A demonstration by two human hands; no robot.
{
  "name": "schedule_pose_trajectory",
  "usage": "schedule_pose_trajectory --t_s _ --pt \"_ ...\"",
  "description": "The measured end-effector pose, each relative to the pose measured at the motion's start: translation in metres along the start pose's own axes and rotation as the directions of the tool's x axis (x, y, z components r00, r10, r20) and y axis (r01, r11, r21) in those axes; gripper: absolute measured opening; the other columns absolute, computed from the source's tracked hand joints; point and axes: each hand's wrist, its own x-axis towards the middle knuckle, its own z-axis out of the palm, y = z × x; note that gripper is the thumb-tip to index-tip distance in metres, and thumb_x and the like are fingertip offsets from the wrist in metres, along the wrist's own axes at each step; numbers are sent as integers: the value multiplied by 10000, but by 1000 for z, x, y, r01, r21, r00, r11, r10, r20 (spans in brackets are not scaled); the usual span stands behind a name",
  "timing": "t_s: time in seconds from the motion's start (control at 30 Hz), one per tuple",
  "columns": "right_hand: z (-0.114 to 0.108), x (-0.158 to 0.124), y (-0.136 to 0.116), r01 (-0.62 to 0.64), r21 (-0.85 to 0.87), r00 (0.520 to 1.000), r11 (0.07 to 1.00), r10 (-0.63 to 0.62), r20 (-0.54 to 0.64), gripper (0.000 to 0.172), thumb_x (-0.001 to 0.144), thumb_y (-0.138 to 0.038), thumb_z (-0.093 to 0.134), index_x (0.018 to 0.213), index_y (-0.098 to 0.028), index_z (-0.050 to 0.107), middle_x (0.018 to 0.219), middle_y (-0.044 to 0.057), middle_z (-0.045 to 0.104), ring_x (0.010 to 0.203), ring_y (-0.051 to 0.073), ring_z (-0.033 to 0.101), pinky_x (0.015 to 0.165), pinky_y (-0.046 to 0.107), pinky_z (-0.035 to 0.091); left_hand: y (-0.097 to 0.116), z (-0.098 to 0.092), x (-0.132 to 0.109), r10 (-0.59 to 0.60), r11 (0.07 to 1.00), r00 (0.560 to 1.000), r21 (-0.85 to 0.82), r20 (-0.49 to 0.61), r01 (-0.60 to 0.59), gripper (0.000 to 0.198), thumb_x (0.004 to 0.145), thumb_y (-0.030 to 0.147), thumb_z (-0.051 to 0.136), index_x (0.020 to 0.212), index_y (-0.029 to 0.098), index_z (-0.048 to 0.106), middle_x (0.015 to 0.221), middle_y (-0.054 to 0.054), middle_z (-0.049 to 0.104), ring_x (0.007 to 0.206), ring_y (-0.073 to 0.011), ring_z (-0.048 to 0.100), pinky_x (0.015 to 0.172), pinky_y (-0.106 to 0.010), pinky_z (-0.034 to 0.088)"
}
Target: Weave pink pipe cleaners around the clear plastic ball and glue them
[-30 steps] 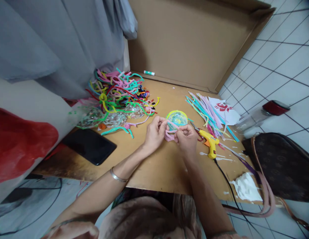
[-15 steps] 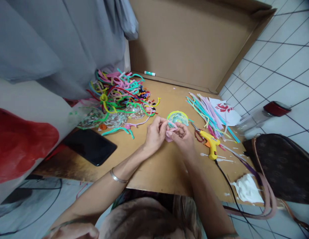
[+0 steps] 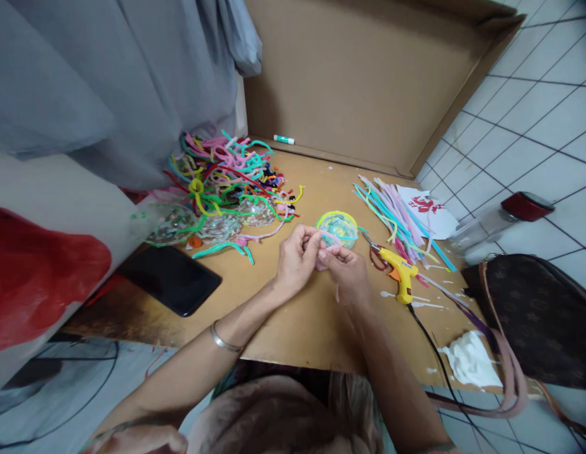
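Between my two hands, over the middle of the table, is a bent pink pipe cleaner (image 3: 331, 239). My left hand (image 3: 297, 255) pinches one side of it with thumb and finger. On the other side, my right hand (image 3: 346, 268) has its fingers closed around it, and a short pink end hangs below. Part of the pink piece is hidden by my fingers. Just beyond my hands lies a round container (image 3: 338, 224) with a yellow rim and blue-green contents, partly covered by them. A yellow hot glue gun (image 3: 399, 271) rests to the right of my right hand.
Loose straight pipe cleaners (image 3: 392, 211) lie at right, near red-handled scissors (image 3: 377, 257). Tangled pipe cleaners (image 3: 227, 164) and clear dishes (image 3: 220, 225) fill the left. A black phone (image 3: 172, 279), a glue stick (image 3: 284, 139), a bottle (image 3: 501, 221) and a brown bag (image 3: 534, 315) stand or lie around.
My right hand has shifted slightly down, uncovering more of the round container. A pink end now hangs below my right fingers. The pink pipe cleaner stays held between both hands.
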Motion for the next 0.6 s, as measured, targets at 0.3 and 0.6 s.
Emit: schedule_pose_trajectory --t_s 0.3,0.6 --pt "0 -5 -14 55 67 996 996 -50 -79 249 565 -365 796 572 -185 625 478 -53 517 482 91 430 507 251 357 2 -6 8 -171 958 972 -206 159 202 396 844 533 597 892 141 621 522 54 519 417 -66 450 425 -184 391" --pt "-9 -4 -14 102 39 991 994 -98 -93 206 608 -353 771 644 -175 673 567 -24 606 554 116 520 571 263 429 5 -8 14 -296 915 904 -181 309 362 434 673 522 763 808 129 637 468 72 492 389 -45 396 399 -171 326"
